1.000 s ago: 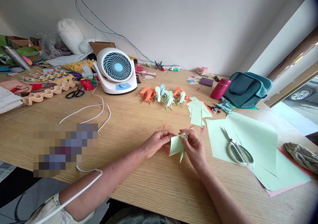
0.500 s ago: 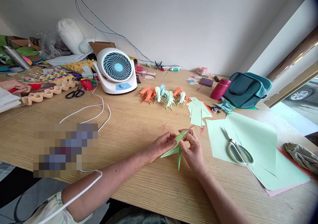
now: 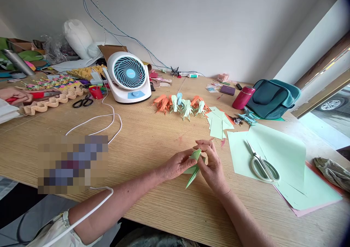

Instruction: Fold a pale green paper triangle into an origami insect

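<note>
A folded piece of light green paper point(image 3: 193, 174) is held between both hands above the front of the wooden table. My left hand point(image 3: 179, 163) pinches its upper part between thumb and fingers. From the right, my right hand point(image 3: 212, 166) grips the same fold with thumb and index finger, its other fingers curled loosely over the top. A narrow pointed end hangs down toward the table edge. Part of the paper is hidden behind the fingers. Beyond the hands stand several folded paper figures point(image 3: 187, 109) in orange, pale green and blue.
Cut green paper strips point(image 3: 217, 126) lie past my right hand. White-handled scissors point(image 3: 262, 166) rest on large green sheets point(image 3: 287, 148) at right. A white fan point(image 3: 128, 77), a red bottle point(image 3: 243, 96) and a teal bag point(image 3: 270, 99) stand farther back. Another person's hand point(image 3: 16, 95) holds a red-handled tool.
The green paper has been turned in my fingers: its upper point no longer sticks up, and the hanging end now slants down to the left. Both hands stay in nearly the same place.
</note>
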The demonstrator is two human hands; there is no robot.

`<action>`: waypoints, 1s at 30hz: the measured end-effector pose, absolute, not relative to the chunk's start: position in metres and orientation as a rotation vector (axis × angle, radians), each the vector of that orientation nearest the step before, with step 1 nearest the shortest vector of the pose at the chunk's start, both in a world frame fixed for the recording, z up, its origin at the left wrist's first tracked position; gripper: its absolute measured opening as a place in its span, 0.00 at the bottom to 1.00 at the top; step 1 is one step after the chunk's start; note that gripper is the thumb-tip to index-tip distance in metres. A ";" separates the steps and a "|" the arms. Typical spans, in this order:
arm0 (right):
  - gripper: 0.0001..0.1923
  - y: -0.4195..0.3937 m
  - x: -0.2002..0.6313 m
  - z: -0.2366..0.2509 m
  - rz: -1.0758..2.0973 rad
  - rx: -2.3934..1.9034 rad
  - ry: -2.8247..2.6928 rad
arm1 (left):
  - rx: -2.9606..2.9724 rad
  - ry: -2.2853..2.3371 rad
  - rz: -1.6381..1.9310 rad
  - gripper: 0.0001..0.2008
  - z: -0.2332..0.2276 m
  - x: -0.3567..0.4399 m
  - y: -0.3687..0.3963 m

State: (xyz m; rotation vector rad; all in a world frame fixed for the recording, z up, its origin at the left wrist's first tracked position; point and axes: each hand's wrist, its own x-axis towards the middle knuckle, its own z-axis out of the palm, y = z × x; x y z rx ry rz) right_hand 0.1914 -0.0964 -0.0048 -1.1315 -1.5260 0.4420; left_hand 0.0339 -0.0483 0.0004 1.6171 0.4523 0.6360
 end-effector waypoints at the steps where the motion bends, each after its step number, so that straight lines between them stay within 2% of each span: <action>1: 0.06 -0.096 0.193 -0.005 0.465 -1.131 -1.532 | 1.645 0.462 0.629 0.27 0.001 0.033 -0.048; 4: 0.03 -0.096 0.199 -0.006 0.600 -1.098 -1.524 | 1.699 0.405 0.641 0.25 0.006 0.031 -0.047; 12: 0.12 -0.095 0.208 -0.005 1.040 -1.077 -1.411 | 1.413 0.393 0.463 0.28 0.002 0.027 -0.043; 18: 0.12 -0.095 0.208 -0.006 1.130 -1.025 -1.369 | 0.999 0.285 0.333 0.28 -0.011 0.031 -0.045; 24: 0.12 -0.097 0.211 -0.010 1.129 -1.067 -1.375 | 1.045 0.366 0.367 0.27 -0.005 0.030 -0.048; 30: 0.11 -0.098 0.213 -0.009 1.131 -1.076 -1.376 | 1.222 0.335 0.395 0.30 -0.001 0.029 -0.047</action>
